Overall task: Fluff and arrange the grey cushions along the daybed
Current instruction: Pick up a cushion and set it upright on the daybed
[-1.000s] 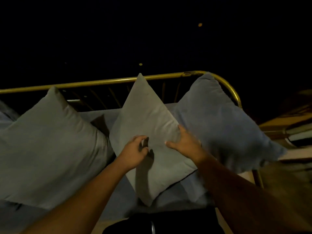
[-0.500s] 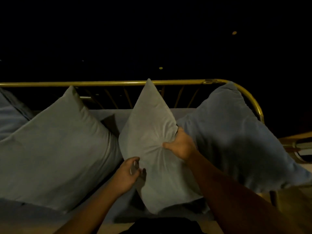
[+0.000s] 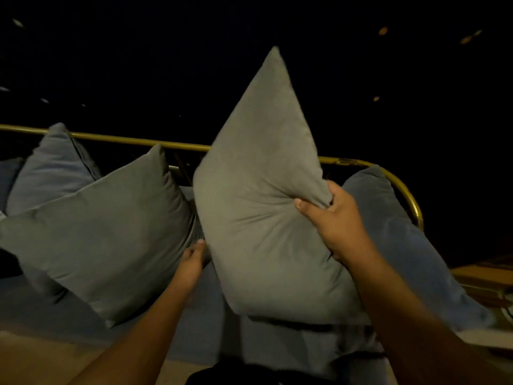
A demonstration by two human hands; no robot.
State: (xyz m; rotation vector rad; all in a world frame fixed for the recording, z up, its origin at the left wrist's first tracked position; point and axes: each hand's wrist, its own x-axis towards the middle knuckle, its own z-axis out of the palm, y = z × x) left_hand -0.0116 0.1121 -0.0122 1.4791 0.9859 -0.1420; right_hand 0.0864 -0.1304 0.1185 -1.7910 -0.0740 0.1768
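Grey cushions along the daybed (image 3: 194, 315), left to right. A blue-grey cushion (image 3: 52, 168) leans against the brass rail (image 3: 125, 138) at far left; before it a large grey cushion (image 3: 105, 234) rests point-up on the mattress. The left hand (image 3: 194, 259) reaches toward the lifted cushion's lower left edge, fingers loosely extended, gripping nothing. The middle grey cushion (image 3: 263, 204) is raised clear of the mattress, one corner uppermost. The right hand (image 3: 333, 220) has its grip closed on a bunched fold at that cushion's right edge. A blue cushion (image 3: 402, 240) leans at the rail's curved end. Step in hand, as judged: fluffing the middle cushion. The next move probably calls for both hands to plump it, then reseating it between its neighbours. No brand, label or writing is legible.
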